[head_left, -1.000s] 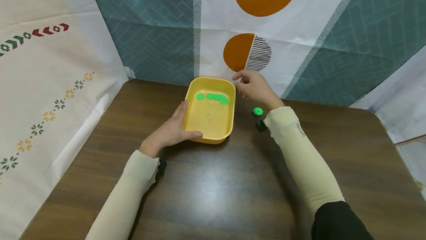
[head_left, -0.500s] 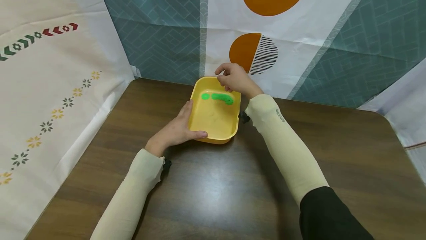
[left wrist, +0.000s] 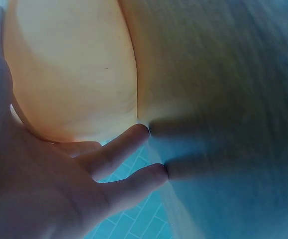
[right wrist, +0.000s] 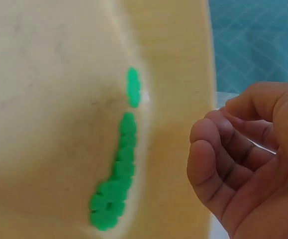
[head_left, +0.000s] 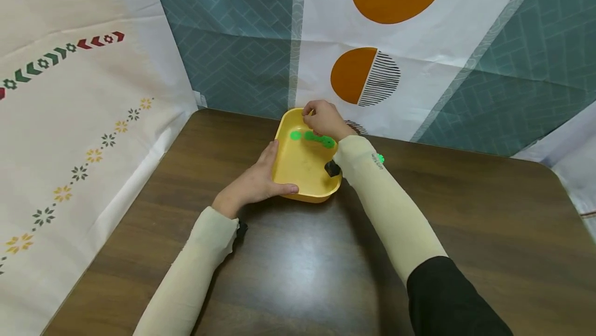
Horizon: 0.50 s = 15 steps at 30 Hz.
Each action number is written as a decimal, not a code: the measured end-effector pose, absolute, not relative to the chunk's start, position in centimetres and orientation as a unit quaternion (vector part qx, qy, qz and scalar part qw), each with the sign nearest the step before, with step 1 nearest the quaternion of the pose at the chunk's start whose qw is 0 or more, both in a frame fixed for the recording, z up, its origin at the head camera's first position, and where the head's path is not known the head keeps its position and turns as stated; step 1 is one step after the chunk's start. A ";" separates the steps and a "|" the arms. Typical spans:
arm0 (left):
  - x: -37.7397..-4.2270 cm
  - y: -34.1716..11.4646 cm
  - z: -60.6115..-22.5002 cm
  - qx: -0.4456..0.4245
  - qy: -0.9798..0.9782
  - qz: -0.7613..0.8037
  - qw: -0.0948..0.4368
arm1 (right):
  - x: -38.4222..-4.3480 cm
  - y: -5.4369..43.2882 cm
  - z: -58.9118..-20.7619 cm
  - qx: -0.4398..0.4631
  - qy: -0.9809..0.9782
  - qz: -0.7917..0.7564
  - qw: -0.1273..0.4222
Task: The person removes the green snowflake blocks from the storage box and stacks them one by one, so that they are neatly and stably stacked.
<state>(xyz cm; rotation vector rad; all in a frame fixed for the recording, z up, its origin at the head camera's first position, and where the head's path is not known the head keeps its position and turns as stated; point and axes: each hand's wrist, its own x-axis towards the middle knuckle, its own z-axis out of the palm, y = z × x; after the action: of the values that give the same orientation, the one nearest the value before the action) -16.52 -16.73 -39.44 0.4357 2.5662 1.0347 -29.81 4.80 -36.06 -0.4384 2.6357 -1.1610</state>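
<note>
A yellow plastic tray (head_left: pixel 304 170) stands near the table's back edge. My left hand (head_left: pixel 251 183) steadies its near left corner, thumb along the front rim and straight fingers spread against the outer side; the left wrist view shows two fingertips (left wrist: pixel 156 172) reaching past the tray wall. Inside, along the far wall, lie several green notched discs (right wrist: pixel 119 174) in an overlapping row, with a single disc (right wrist: pixel 134 87) a little apart. Over the far right part of the tray hovers my right hand (head_left: pixel 326 119), fingers loosely curled, nothing visible between them.
A green piece (head_left: pixel 381 158) lies on the brown wooden table (head_left: pixel 298 268) to the right, partly behind the right sleeve (head_left: pixel 391 196). Patterned cloth (head_left: pixel 233 41) hangs right behind the table, and a cream cloth (head_left: pixel 93 118) hangs at the left.
My right hand has moved left from beyond the tray's right rim to over its far end, then lowered, its fingers curling in more. My left hand keeps its place on the tray.
</note>
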 end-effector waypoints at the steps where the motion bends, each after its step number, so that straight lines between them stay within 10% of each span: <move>1: -16.5 -16.7 -39.4 0.154 0.903 0.363 0.170 | -29.9 4.7 -36.3 -0.146 0.901 -0.391 0.115; 15: -16.5 -16.8 -39.4 0.162 0.901 0.367 0.164 | -31.2 2.7 -39.3 -0.174 0.924 -0.304 0.153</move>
<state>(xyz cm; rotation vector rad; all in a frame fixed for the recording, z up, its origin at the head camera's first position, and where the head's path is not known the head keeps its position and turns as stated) -16.46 -16.79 -39.37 0.4615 2.5695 1.0477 -31.20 2.73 -39.32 -0.4977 2.6507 -0.8716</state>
